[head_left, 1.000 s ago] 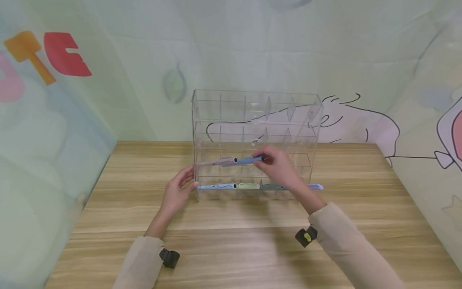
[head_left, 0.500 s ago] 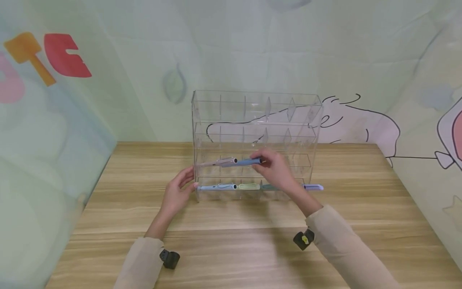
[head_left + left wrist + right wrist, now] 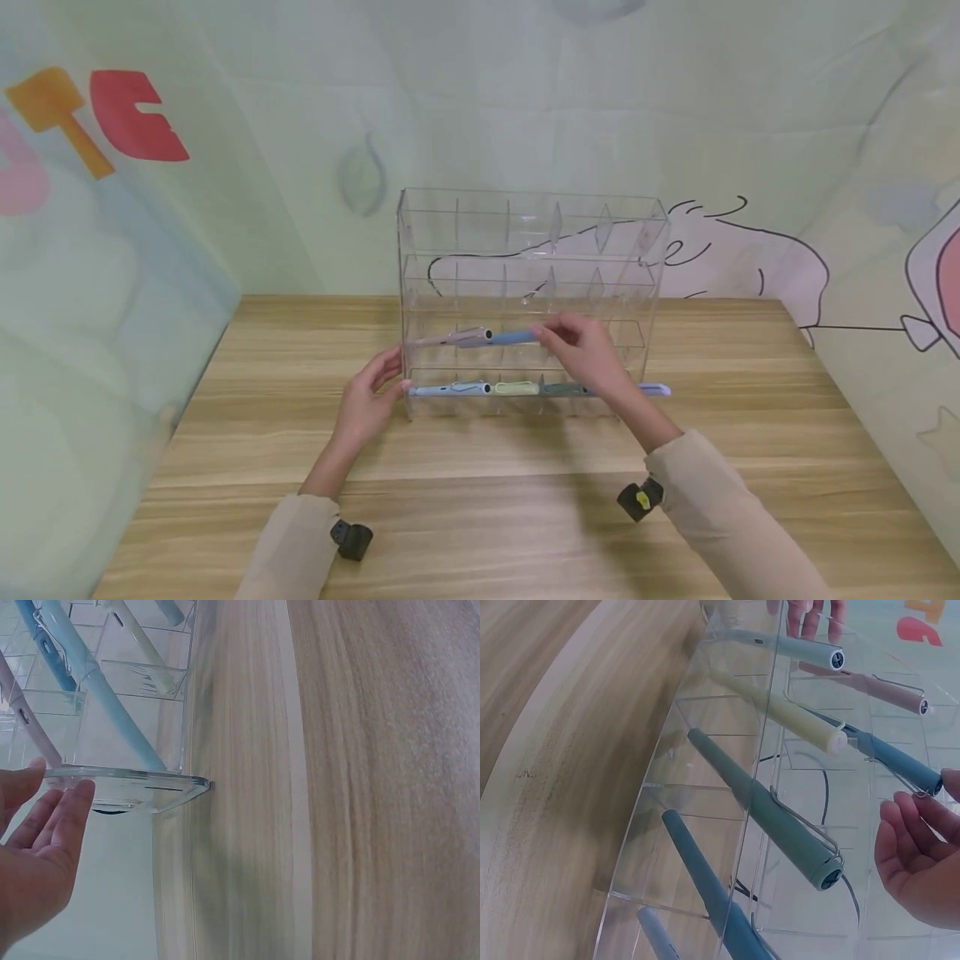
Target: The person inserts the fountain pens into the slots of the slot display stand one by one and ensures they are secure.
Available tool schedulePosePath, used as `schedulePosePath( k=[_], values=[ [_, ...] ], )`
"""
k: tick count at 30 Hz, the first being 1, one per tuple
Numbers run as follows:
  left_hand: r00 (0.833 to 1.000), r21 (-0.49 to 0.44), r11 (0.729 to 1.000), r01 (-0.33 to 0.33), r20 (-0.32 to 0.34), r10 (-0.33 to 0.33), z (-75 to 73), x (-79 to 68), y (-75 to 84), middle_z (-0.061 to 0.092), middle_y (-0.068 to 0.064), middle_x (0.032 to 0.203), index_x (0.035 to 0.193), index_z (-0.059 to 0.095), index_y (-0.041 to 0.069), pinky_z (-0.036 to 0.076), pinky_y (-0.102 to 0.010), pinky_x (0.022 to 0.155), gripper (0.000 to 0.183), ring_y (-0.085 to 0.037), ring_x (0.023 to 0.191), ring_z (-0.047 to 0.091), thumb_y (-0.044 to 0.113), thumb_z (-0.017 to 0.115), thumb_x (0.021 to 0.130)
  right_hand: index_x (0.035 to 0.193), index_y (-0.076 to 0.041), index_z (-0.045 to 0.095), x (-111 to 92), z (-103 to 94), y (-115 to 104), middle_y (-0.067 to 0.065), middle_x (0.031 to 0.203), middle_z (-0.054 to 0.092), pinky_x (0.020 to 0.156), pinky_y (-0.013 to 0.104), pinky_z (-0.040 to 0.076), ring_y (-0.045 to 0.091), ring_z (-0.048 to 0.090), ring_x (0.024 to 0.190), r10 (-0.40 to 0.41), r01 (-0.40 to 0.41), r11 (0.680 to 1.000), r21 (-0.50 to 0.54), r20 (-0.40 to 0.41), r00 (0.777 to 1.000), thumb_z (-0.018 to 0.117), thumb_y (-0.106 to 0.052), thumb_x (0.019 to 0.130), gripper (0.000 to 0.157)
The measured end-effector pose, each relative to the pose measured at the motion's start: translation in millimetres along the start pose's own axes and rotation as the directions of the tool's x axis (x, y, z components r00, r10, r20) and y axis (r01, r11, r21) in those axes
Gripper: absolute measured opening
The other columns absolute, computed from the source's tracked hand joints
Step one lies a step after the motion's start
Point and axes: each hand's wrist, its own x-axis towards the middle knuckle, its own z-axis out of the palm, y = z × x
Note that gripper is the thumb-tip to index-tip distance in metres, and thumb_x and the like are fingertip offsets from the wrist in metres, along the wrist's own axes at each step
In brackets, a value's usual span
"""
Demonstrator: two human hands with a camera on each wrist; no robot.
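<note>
A clear acrylic pen rack (image 3: 528, 204) stands on the table in the head view. My left hand (image 3: 367, 404) holds its left side panel near the bottom, thumb at the front edge. My right hand (image 3: 588, 350) pinches the cap end of a blue pen (image 3: 900, 761), which lies on the second tier from the bottom. Left of it on that tier is a pale pink pen (image 3: 450, 337). The lowest tier bears a light blue pen (image 3: 450, 389), a cream pen (image 3: 516, 388), a green pen (image 3: 780, 821), a teal-blue pen (image 3: 705, 877) and a lavender pen (image 3: 654, 389).
Thin clear dividers split each tier of the rack. Its upper two tiers hold no pens. Behind the wood-grain table (image 3: 480, 517) hangs a printed backdrop (image 3: 300, 125). My right forearm crosses in front of the lowest tier's right part.
My right hand drew slightly left with the blue pen, then shifted a little right and down, its thumb now covering the cap end. My left hand has stayed at the rack's side.
</note>
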Motion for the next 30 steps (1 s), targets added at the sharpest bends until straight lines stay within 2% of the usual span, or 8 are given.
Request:
schedulePosePath(
  k=[5, 12, 20, 30],
  values=[
    [1.000, 0.004, 1.000, 0.004, -0.004, -0.004, 0.6, 0.0, 0.1, 0.052, -0.025, 0.123, 0.131, 0.042, -0.005, 0.043, -0.029, 0.098, 0.051, -0.033, 0.114, 0.050, -0.008, 0.060, 0.083, 0.098, -0.001, 0.065, -0.1, -0.4, -0.4, 0.007, 0.082, 0.064, 0.057, 0.025, 0.050, 0.024, 0.059, 0.073, -0.025, 0.025, 1.000, -0.010, 0.011, 1.000, 0.058, -0.020, 0.091, 0.021],
    [1.000, -0.004, 1.000, 0.007, -0.001, -0.007, 0.5, -0.9, 0.1, 0.051, -0.024, 0.124, 0.131, 0.042, -0.004, 0.043, -0.028, 0.098, 0.050, -0.033, 0.115, 0.050, -0.006, 0.059, 0.084, 0.106, 0.002, 0.061, 0.3, -0.7, -3.4, 0.012, 0.094, 0.064, 0.072, 0.031, 0.055, 0.023, 0.061, 0.083, -0.057, 0.057, 0.998, -0.006, 0.003, 0.998, 0.062, -0.009, 0.087, 0.022],
    [1.000, -0.004, 1.000, 0.010, -0.002, -0.010, 0.7, -1.8, 0.5, 0.050, -0.024, 0.125, 0.131, 0.042, -0.004, 0.043, -0.029, 0.098, 0.050, -0.032, 0.115, 0.050, -0.004, 0.060, 0.085, 0.101, 0.003, 0.062, 0.3, -1.1, -1.7, 0.013, 0.093, 0.065, 0.076, 0.034, 0.056, 0.024, 0.061, 0.085, -0.123, 0.123, 0.992, -0.002, 0.006, 0.992, 0.063, 0.000, 0.084, 0.017],
    [1.000, 0.041, 0.999, 0.007, 0.002, -0.007, 1.1, 0.0, -1.2, 0.050, -0.023, 0.126, 0.132, 0.041, -0.003, 0.044, -0.030, 0.097, 0.051, -0.032, 0.115, 0.050, -0.005, 0.059, 0.085, 0.099, 0.001, 0.063, 0.3, -1.7, -2.1, 0.011, 0.095, 0.064, 0.078, 0.032, 0.055, 0.023, 0.060, 0.087, -0.115, 0.115, 0.993, 0.020, 0.031, 0.993, 0.062, 0.004, 0.083, 0.016]
  ],
)
